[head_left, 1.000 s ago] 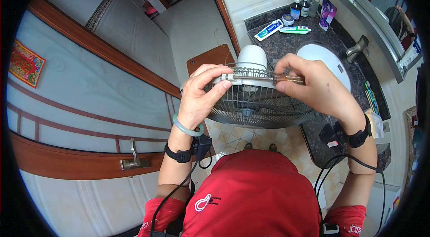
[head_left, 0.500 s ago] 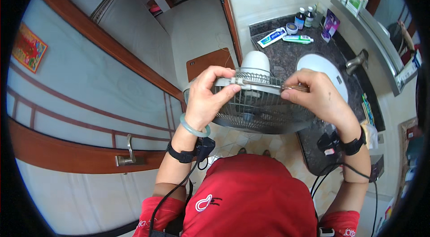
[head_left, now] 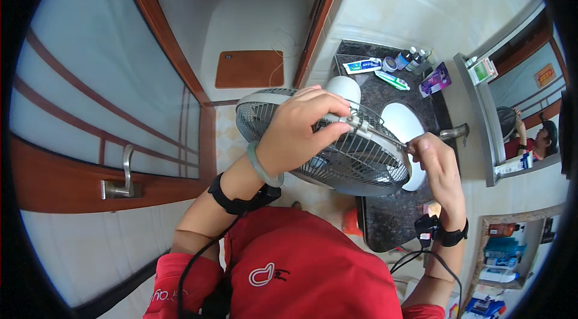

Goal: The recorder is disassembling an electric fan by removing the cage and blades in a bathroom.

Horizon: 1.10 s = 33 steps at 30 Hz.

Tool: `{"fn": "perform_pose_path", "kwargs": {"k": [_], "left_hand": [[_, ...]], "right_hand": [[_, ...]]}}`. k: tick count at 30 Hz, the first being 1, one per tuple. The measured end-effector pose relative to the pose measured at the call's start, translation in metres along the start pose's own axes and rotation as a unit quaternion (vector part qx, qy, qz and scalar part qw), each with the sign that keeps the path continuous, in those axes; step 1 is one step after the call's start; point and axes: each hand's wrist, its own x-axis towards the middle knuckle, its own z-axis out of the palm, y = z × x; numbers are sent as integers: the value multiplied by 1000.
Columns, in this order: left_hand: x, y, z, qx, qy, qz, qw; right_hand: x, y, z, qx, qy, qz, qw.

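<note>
An electric fan [head_left: 337, 169] with a grey wire cage is in front of me, its rim facing up and its white motor housing [head_left: 344, 89] on the far side. My left hand [head_left: 301, 129] is closed on the rim, thumb and fingers beside a pale clip [head_left: 359, 126]. In my right hand [head_left: 436, 165] is a screwdriver [head_left: 385, 137]; its thin metal shaft runs along the rim toward the clip. Its handle is mostly hidden by my fingers, and I cannot tell exactly where the tip sits.
A dark stone counter [head_left: 385, 222] with a white basin [head_left: 404, 120] and tap [head_left: 456, 133] is on the right. Toothpaste [head_left: 392, 80] and bottles [head_left: 406, 57] stand at its back. On the left is a glass door [head_left: 108, 90] with a handle [head_left: 125, 177]; a brown mat [head_left: 248, 69] lies beyond.
My view has turned to the right. The fan's rim now tilts down toward the right, and my right hand with the screwdriver sits lower. Both hands keep their grip.
</note>
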Motion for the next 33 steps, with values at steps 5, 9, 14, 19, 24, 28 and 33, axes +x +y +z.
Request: {"fn": "perform_pose_path", "kwargs": {"k": [5, 9, 14, 19, 24, 28, 33], "left_hand": [[-2, -8, -2, -19, 9, 0, 1000], [-3, -13, -4, -32, 11, 7, 999], [-7, -14, -3, -30, 31, 13, 999], [-6, -15, -2, -27, 37, 10, 999], [-3, -19, -3, -34, 37, 11, 999], [-4, -19, -2, -33, 28, 10, 999], [-3, -19, -2, -31, 36, 10, 999]], "right_hand": [[0, 1, 4, -54, 20, -35, 998], [-5, -3, 8, 21, -44, 94, 994], [1, -8, 9, -53, -15, 6, 998], [-2, -9, 15, -31, 16, 32, 999], [-5, -12, 17, -7, 25, 93, 995], [-2, -19, 12, -62, 21, 67, 996], [-4, -23, 7, -127, -8, 20, 992]]}}
